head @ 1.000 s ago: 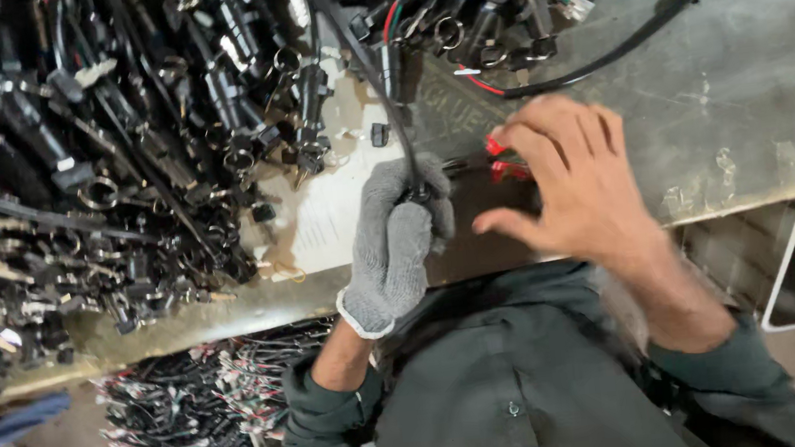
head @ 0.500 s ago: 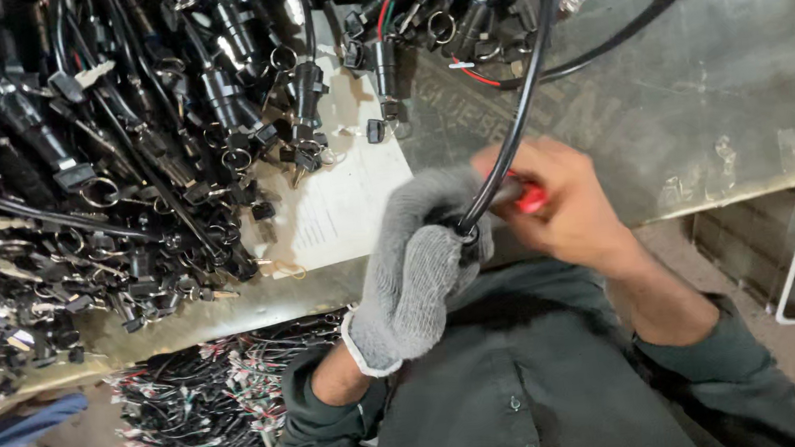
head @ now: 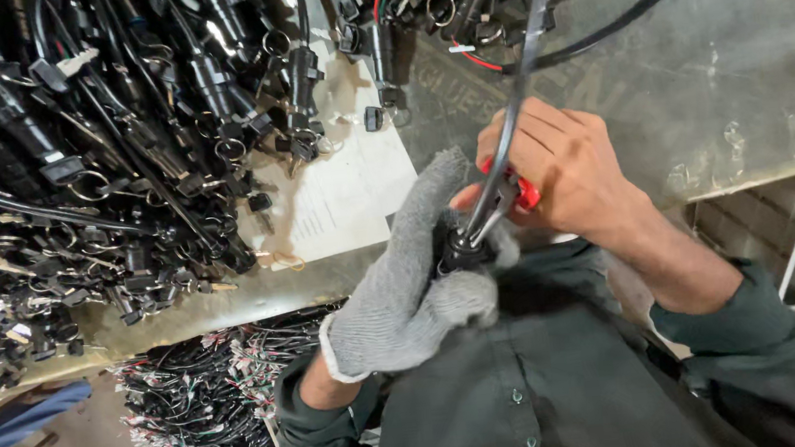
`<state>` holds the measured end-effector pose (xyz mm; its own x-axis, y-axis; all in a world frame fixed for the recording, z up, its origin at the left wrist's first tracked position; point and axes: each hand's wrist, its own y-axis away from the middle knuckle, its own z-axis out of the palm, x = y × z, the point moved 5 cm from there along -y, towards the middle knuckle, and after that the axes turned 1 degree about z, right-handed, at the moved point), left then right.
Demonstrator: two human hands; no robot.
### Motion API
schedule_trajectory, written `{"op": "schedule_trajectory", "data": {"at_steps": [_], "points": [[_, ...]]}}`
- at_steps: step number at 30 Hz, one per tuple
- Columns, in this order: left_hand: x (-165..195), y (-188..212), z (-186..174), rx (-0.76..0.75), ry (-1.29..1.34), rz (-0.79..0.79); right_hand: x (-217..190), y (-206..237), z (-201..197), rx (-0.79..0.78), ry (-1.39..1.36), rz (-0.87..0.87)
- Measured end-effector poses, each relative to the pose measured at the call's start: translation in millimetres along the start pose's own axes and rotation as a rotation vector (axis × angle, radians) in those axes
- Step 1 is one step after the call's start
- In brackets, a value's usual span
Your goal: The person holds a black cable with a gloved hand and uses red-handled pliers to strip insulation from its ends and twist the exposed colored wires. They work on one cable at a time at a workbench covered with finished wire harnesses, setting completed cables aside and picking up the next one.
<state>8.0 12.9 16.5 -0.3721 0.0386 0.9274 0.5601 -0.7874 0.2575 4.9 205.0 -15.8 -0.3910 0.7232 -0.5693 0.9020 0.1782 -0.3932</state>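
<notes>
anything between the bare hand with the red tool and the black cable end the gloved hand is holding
Nothing visible stands between them. The left hand in the grey knit glove grips the black cable end, and the bare right hand holds the red-handled tool right beside it. The thin black cable runs up past the right hand's fingers, not across the gap.

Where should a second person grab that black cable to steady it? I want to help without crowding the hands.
Take the black cable on its bare stretch above the right hand, coming from the far table side. Lower down, the gloved left hand and a red-handled tool crowd its end.
</notes>
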Motion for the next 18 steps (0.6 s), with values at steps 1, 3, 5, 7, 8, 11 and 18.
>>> {"op": "schedule_trajectory", "data": {"at_steps": [1, 3, 5, 7, 8, 11, 18], "points": [[0, -4, 0, 0.064, -0.021, -0.019, -1, 2, 0, -0.005, -0.026, 0.032], [1, -9, -3, 0.202, -0.220, 0.048, -4, 7, 1, -0.025, 0.002, 0.083], [3, -11, -3, 0.344, -0.578, 0.228, -8, 12, 1, -0.037, 0.000, 0.120], [-1, -9, -2, 0.403, -0.668, 0.333, -13, 14, 1, -0.048, -0.043, 0.133], [-2, -7, -1, 0.432, -0.714, 0.392, -14, 14, 0, -0.046, -0.048, 0.144], [-10, -3, 3, 0.471, -0.799, 0.417, -14, 14, 0, -0.042, -0.049, 0.179], [-10, -2, 15, 0.541, -1.086, 0.381, -17, 25, -1, -0.059, 0.121, 0.274]]}}
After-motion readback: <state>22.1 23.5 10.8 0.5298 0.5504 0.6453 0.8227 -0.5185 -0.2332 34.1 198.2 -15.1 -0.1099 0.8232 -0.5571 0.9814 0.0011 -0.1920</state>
